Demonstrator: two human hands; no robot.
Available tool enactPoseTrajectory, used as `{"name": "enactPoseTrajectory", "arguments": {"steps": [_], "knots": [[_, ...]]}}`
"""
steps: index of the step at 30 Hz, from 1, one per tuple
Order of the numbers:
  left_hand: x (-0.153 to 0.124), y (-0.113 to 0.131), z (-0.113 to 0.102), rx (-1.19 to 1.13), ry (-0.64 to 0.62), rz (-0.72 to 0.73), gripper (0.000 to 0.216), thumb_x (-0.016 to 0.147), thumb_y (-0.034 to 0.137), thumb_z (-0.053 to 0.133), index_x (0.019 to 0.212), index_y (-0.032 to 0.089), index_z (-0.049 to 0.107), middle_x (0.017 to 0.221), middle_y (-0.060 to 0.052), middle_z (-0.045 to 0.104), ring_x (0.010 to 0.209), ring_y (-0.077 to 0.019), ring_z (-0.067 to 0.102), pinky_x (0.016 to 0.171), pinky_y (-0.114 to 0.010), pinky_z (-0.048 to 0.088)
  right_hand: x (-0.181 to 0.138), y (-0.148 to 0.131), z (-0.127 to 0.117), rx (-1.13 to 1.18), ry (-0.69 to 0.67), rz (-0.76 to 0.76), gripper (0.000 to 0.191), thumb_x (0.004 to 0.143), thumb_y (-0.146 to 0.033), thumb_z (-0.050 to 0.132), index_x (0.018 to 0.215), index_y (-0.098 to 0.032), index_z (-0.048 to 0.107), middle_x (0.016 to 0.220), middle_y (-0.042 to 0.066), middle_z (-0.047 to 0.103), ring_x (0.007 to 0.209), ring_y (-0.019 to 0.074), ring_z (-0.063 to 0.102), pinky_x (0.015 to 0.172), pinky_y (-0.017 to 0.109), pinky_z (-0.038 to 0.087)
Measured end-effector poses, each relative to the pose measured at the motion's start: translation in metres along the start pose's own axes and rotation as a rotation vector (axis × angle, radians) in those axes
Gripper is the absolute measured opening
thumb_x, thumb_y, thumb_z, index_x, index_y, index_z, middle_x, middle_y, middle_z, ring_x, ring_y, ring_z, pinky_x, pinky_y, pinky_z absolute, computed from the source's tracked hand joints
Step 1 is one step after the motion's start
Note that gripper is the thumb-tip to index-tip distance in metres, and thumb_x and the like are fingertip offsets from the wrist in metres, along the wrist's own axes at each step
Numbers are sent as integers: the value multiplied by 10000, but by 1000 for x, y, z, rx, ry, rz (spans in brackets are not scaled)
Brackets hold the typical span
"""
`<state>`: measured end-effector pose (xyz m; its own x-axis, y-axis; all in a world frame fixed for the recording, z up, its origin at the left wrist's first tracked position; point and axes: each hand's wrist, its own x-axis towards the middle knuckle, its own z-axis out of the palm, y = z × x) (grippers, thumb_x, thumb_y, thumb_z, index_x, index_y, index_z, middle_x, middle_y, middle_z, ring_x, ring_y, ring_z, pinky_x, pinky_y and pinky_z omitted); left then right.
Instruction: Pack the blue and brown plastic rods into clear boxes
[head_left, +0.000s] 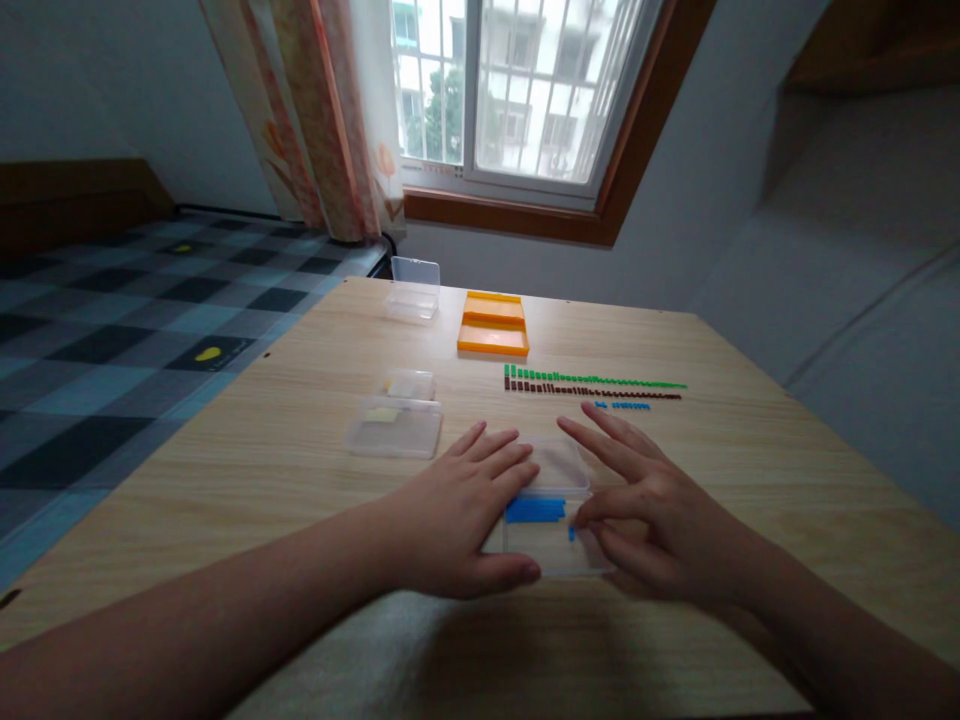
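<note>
A clear plastic box point(536, 560) lies open in front of me, with its lid point(555, 462) folded back. Inside, a row of blue strips point(535, 510) lies along the upper left. My left hand point(465, 515) rests flat over the box's left side, fingers spread, holding nothing. At the right end of the box, the thumb and index finger of my right hand point(660, 510) pinch at a small blue piece point(571, 534), while its other fingers stretch forward. Beyond that hand, several small blue pieces point(630, 406) lie in a short row.
Rows of green pieces point(555, 376) and brown pieces point(555, 388) run across the wooden table point(300, 600). Behind them sits an orange tray point(493, 335). Clear boxes stand to the left, one nearer point(394, 430) and one farther point(412, 290). A checked bed point(187, 290) borders the table's left.
</note>
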<state>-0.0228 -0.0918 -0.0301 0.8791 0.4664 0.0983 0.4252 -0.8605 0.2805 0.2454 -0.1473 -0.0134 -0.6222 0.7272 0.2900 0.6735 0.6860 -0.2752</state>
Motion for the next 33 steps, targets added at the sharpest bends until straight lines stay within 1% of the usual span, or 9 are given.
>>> {"name": "enactPoseTrajectory", "arguments": {"steps": [3, 7, 11, 15, 20, 23, 27, 33], "knots": [[0, 0, 0, -3, -6, 1, 848, 899, 693, 615, 1499, 107, 497, 1597, -221, 445, 1517, -427, 339, 1254, -643, 163, 0, -1, -1, 4, -34, -3, 331, 749, -89, 624, 908, -296, 828, 1696, 10, 301, 1587, 380, 172, 1210, 675, 238], [0, 1, -1, -2, -14, -3, 854, 900, 687, 617, 1499, 90, 496, 1600, -225, 439, 1520, -430, 333, 1256, -641, 156, 2, -3, -1, 16, -78, -9, 324, 764, -87, 614, 911, -284, 825, 1695, 37, 306, 1587, 367, 184, 1195, 664, 280], [0, 1, -1, 2, -12, -3, 843, 903, 694, 605, 1502, 112, 495, 1604, -214, 438, 1525, -419, 329, 1258, -631, 155, 2, -1, 0, -18, -58, -7, 297, 773, -86, 629, 889, -278, 823, 1693, 33, 311, 1585, 364, 194, 1193, 651, 300], [0, 0, 0, -14, -7, 6, 855, 901, 689, 618, 1496, 88, 499, 1600, -230, 436, 1519, -436, 331, 1252, -653, 153, 3, 2, 0, -49, -47, -1, 286, 795, -99, 628, 908, -277, 822, 1685, 46, 333, 1585, 364, 196, 1187, 653, 310], [0, 0, 0, -20, 11, 7, 835, 890, 674, 640, 1485, 104, 508, 1588, -226, 456, 1513, -438, 343, 1248, -659, 159, 2, 4, 3, -42, -14, -3, 320, 801, -92, 614, 947, -282, 826, 1670, 54, 370, 1564, 356, 269, 1174, 629, 350], [0, 0, 1, -15, 13, 4, 842, 893, 692, 625, 1490, 109, 506, 1594, -226, 446, 1517, -442, 333, 1247, -662, 151, 2, 5, 3, -53, 10, -6, 330, 801, -84, 607, 938, -286, 829, 1663, 47, 383, 1559, 360, 278, 1178, 632, 345], [0, 0, 1, -5, -3, -2, 859, 896, 702, 613, 1502, 105, 496, 1603, -224, 434, 1523, -434, 323, 1254, -645, 144, 1, 5, 2, -70, -5, 7, 308, 795, -86, 616, 902, -279, 830, 1658, 52, 392, 1559, 368, 276, 1179, 632, 345], [0, 0, 0, -15, 8, 1, 846, 893, 688, 632, 1493, 105, 509, 1594, -223, 448, 1517, -438, 335, 1253, -648, 151, 1, 5, 4, -61, -4, 15, 330, 798, -77, 627, 953, -283, 832, 1655, 40, 398, 1556, 359, 290, 1177, 624, 369]]}}
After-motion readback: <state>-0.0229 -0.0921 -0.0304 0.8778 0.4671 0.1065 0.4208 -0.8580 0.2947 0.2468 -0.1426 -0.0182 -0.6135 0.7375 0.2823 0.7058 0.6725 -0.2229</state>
